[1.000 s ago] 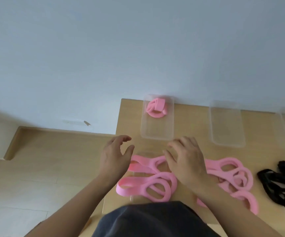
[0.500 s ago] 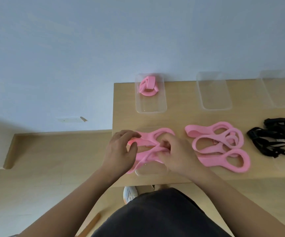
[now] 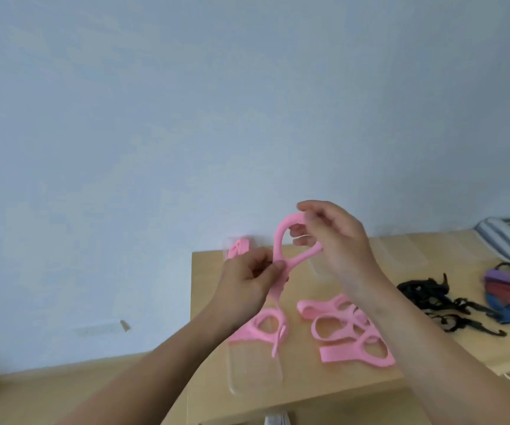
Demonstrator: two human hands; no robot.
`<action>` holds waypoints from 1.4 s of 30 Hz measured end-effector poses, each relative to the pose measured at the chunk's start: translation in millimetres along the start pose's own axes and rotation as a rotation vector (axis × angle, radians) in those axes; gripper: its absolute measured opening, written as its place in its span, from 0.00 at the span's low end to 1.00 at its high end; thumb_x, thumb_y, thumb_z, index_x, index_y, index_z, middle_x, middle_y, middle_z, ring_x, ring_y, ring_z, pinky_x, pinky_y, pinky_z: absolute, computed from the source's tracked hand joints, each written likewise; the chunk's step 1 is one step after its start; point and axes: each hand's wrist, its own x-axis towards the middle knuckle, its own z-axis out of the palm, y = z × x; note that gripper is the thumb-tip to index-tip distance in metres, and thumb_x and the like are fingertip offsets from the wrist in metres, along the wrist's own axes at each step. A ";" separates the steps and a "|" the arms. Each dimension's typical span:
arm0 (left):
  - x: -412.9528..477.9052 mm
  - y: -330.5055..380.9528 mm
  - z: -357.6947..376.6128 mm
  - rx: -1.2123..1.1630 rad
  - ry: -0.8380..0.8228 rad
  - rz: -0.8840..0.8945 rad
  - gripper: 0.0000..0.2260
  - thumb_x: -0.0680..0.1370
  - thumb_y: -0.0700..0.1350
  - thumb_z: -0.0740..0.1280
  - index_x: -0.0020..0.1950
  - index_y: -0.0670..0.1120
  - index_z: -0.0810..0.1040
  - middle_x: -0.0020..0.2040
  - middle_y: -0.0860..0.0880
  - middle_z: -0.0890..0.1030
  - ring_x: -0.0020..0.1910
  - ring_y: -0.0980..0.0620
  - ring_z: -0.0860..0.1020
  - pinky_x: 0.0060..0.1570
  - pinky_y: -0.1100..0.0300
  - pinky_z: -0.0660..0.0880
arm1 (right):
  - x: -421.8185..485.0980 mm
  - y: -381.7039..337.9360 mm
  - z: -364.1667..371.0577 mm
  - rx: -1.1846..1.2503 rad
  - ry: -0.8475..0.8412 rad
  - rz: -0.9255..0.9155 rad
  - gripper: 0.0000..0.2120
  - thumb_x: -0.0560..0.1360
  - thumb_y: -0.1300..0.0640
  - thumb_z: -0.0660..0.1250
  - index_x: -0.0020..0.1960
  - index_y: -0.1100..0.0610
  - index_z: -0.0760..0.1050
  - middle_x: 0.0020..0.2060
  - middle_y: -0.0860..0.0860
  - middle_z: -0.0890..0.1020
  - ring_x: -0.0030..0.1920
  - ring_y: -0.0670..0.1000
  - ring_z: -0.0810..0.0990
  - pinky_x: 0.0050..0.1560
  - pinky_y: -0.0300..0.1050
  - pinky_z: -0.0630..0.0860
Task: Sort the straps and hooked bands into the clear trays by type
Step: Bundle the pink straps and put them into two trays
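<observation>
Pinching pink strap (image 3: 279, 238), left hand (image 3: 244, 285) below right hand (image 3: 341, 242)

Both bare forearms come up from below, angled toward each other. The left hand (image 3: 249, 282) sits lower, its thumb and curled fingers pinching a soft pink looped strap (image 3: 278, 240) at its narrow middle. The right hand (image 3: 338, 240) is above and to the right of it, its back turned outward and its fingers curled round the top of the strap's upper loop.
</observation>
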 end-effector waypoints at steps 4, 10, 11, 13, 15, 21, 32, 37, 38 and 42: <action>8.0 50.3 -0.4 -0.106 0.053 0.062 0.11 0.83 0.43 0.67 0.44 0.41 0.82 0.38 0.48 0.86 0.39 0.48 0.84 0.40 0.60 0.77 | 7.0 -51.4 -20.6 0.225 0.081 -0.065 0.12 0.79 0.68 0.61 0.48 0.65 0.83 0.46 0.62 0.85 0.48 0.62 0.85 0.54 0.53 0.82; 16.9 96.7 -6.5 -0.327 0.117 0.108 0.10 0.82 0.42 0.68 0.50 0.35 0.82 0.43 0.42 0.86 0.41 0.44 0.85 0.45 0.51 0.81 | 18.7 -77.5 -26.8 -0.045 -0.099 -0.375 0.09 0.75 0.68 0.70 0.48 0.56 0.86 0.45 0.48 0.88 0.52 0.49 0.85 0.57 0.44 0.78; 18.4 101.5 -6.9 -0.350 0.109 0.116 0.09 0.82 0.41 0.68 0.50 0.35 0.83 0.43 0.42 0.86 0.42 0.44 0.85 0.45 0.51 0.81 | 22.1 -75.1 -26.0 -0.119 -0.100 -0.443 0.10 0.74 0.67 0.72 0.48 0.55 0.86 0.45 0.46 0.87 0.53 0.47 0.85 0.58 0.42 0.78; 20.9 108.0 -5.8 -0.391 0.094 0.129 0.08 0.79 0.42 0.69 0.48 0.38 0.83 0.42 0.42 0.85 0.42 0.45 0.84 0.46 0.53 0.80 | 28.6 -67.0 -25.1 -0.267 -0.079 -0.605 0.13 0.72 0.68 0.73 0.49 0.52 0.86 0.46 0.42 0.87 0.55 0.43 0.83 0.59 0.38 0.77; 22.9 110.7 -1.1 -0.399 0.087 0.140 0.10 0.78 0.46 0.69 0.47 0.40 0.84 0.40 0.43 0.83 0.41 0.46 0.83 0.46 0.54 0.79 | 33.9 -56.8 -26.1 -0.344 -0.064 -0.777 0.15 0.71 0.70 0.72 0.50 0.52 0.86 0.48 0.40 0.86 0.58 0.41 0.82 0.60 0.37 0.77; 29.5 103.6 18.7 -0.346 0.190 0.098 0.14 0.77 0.51 0.69 0.49 0.40 0.85 0.41 0.42 0.85 0.41 0.44 0.84 0.50 0.44 0.80 | 44.0 -36.2 -38.7 -0.354 -0.027 -0.863 0.10 0.71 0.66 0.71 0.48 0.56 0.86 0.48 0.45 0.86 0.55 0.43 0.83 0.56 0.37 0.78; 39.0 99.1 33.7 -0.150 0.228 0.076 0.10 0.82 0.47 0.66 0.58 0.50 0.87 0.53 0.46 0.87 0.55 0.37 0.83 0.60 0.33 0.75 | 67.7 -25.8 -59.1 -0.538 -0.141 -0.757 0.09 0.70 0.61 0.74 0.49 0.52 0.85 0.51 0.44 0.83 0.52 0.42 0.80 0.53 0.30 0.73; 39.9 95.6 40.3 -0.138 0.212 0.010 0.12 0.79 0.51 0.66 0.59 0.51 0.85 0.52 0.42 0.86 0.53 0.33 0.81 0.59 0.28 0.73 | 67.0 -21.6 -64.2 -0.565 -0.158 -0.758 0.04 0.71 0.56 0.67 0.44 0.52 0.81 0.41 0.42 0.80 0.46 0.45 0.77 0.41 0.37 0.74; 40.0 93.6 41.1 -0.144 0.205 -0.022 0.13 0.78 0.50 0.67 0.59 0.51 0.85 0.53 0.43 0.86 0.54 0.34 0.82 0.60 0.28 0.74 | 66.1 -18.9 -64.0 -0.599 -0.150 -0.761 0.04 0.71 0.56 0.67 0.44 0.53 0.80 0.41 0.43 0.80 0.45 0.45 0.76 0.41 0.37 0.74; 36.9 83.5 41.5 -0.142 0.120 -0.113 0.18 0.71 0.43 0.67 0.59 0.49 0.83 0.55 0.45 0.86 0.57 0.42 0.84 0.63 0.36 0.77 | 61.2 -5.0 -62.1 -0.714 -0.111 -0.786 0.08 0.68 0.64 0.73 0.45 0.54 0.79 0.41 0.45 0.78 0.45 0.48 0.75 0.41 0.41 0.74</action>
